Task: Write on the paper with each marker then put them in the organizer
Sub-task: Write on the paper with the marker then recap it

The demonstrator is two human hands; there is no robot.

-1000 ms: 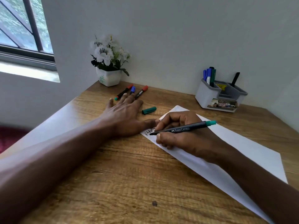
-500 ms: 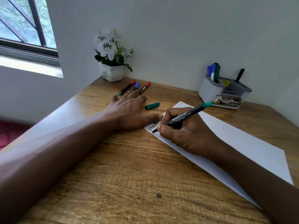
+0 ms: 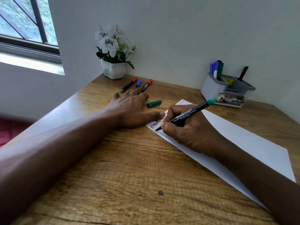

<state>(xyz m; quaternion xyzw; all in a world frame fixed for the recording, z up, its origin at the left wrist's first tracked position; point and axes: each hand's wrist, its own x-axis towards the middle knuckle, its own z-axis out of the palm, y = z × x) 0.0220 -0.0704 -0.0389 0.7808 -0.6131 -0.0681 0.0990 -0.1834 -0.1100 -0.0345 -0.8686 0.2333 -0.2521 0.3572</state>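
Note:
My right hand [image 3: 186,130] grips a black marker with a green end [image 3: 191,111], its tip touching the near left corner of the white paper [image 3: 243,143], beside dark handwriting. My left hand [image 3: 129,109] lies flat and open on the desk, its thumb pressing the paper's edge. The marker's green cap [image 3: 154,103] lies loose just beyond that hand. Three capped markers lie past the fingers: one red-capped [image 3: 129,84], one blue-capped [image 3: 138,83], another red-capped [image 3: 146,85]. The grey organizer [image 3: 211,88] stands at the back right, holding blue and green markers [image 3: 216,69] and a black pen [image 3: 243,73].
A white pot of white flowers [image 3: 113,70] stands in the desk's back left corner against the wall. The wooden desk [image 3: 129,184] ends at a left edge below a window [image 3: 24,21]. Walls close off the back and right.
The marker has tilted up from lying nearly level in my right hand to a steep writing angle, and its tip has come down onto the paper. My left hand has stayed put.

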